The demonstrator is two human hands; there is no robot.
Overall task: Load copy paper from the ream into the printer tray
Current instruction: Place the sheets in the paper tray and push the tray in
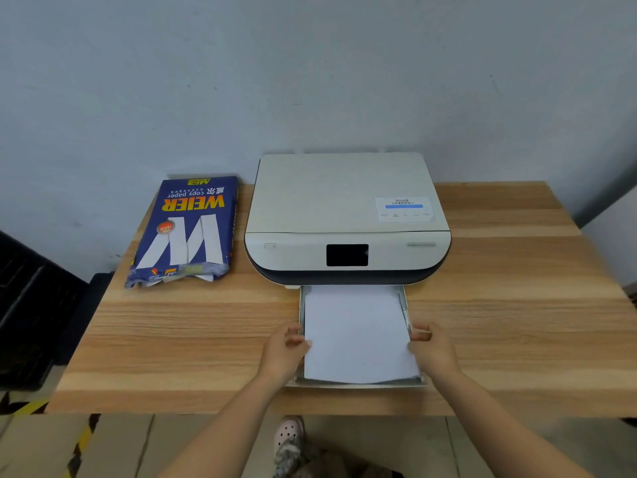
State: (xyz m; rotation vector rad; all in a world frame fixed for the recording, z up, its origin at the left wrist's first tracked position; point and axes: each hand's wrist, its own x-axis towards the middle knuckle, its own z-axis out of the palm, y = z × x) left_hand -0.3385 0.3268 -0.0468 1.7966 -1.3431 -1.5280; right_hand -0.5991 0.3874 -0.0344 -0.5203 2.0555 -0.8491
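A cream printer (346,208) with a dark screen stands at the back of the wooden table. Its paper tray (358,384) is pulled out toward me, and a stack of white paper (356,332) lies in it, slightly skewed. My left hand (284,350) grips the stack's left edge, thumb on top. At the right edge my right hand (431,350) holds the same stack. A blue ream wrapper (184,232) with its near end torn open lies flat to the left of the printer.
The wooden table (179,339) reaches a grey wall behind the printer. A dark crate (31,305) stands on the floor at the left. My foot in a pink clog (289,432) shows below the table's front edge.
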